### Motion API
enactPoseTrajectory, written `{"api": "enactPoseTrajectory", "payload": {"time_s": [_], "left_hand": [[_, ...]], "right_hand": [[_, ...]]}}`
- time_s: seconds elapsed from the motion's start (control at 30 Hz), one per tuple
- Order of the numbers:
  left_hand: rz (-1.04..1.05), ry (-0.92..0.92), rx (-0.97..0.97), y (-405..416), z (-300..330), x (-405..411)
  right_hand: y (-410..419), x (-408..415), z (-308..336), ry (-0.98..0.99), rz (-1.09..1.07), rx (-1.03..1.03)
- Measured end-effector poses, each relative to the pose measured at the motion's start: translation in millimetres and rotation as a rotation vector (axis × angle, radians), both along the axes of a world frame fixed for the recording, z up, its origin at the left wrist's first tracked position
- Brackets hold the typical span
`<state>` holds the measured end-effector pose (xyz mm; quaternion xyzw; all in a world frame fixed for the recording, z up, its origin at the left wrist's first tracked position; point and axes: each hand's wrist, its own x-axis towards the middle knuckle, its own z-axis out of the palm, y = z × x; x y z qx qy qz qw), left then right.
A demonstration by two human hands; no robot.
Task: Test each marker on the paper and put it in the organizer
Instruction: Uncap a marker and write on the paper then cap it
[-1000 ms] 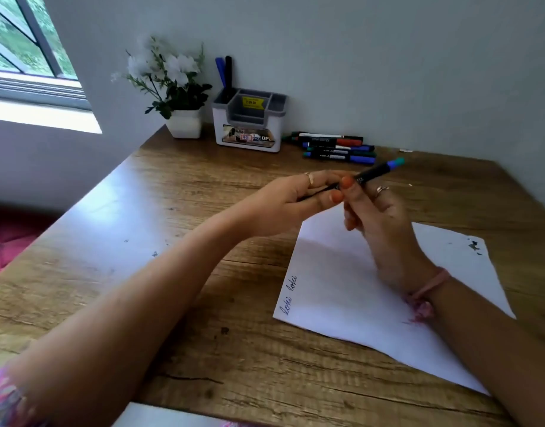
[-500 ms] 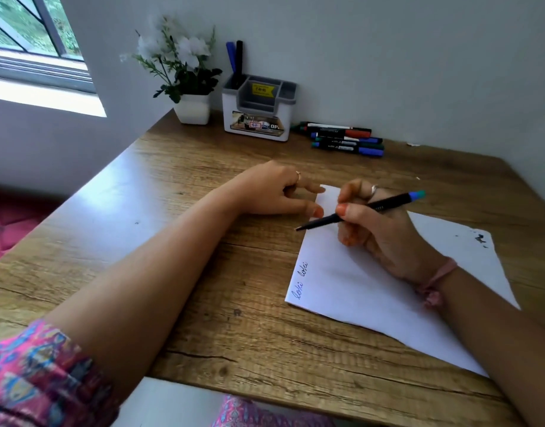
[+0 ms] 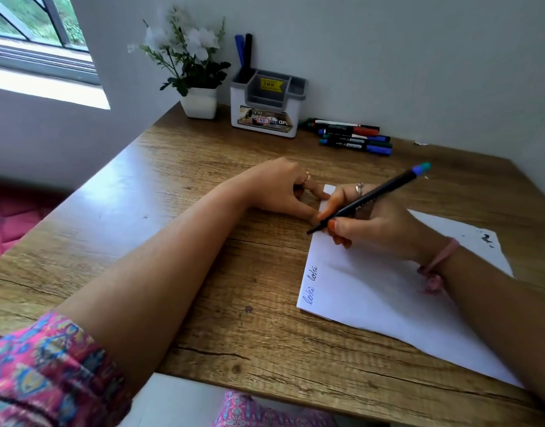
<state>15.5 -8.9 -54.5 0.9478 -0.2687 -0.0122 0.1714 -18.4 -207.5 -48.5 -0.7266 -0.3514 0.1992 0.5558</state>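
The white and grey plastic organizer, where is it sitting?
The white and grey plastic organizer stands at the desk's far edge against the wall, between the white flower pot and loose markers.

Daylight came in from the window on my left, leaving a pale sheen across the wooden table. My arms cast soft shadows on the paper. The wide lens bent the edges, and the picture looked slightly soft.

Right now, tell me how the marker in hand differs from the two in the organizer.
The held marker lies slanted in the right hand, tip at the paper; the two markers stand upright in the organizer. The held one shows a teal-blue end; those two are blue and black. All are slim.
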Motion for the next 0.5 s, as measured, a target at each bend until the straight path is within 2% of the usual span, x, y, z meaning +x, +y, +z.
{"api": "enactPoseTrajectory", "payload": {"time_s": [0.5], "left_hand": [[0.014, 0.048, -0.039, -1.1, 4.9, -5.9]], "right_hand": [[0.5, -1.6, -16.3, -0.152, 0.034, -0.067]]}}
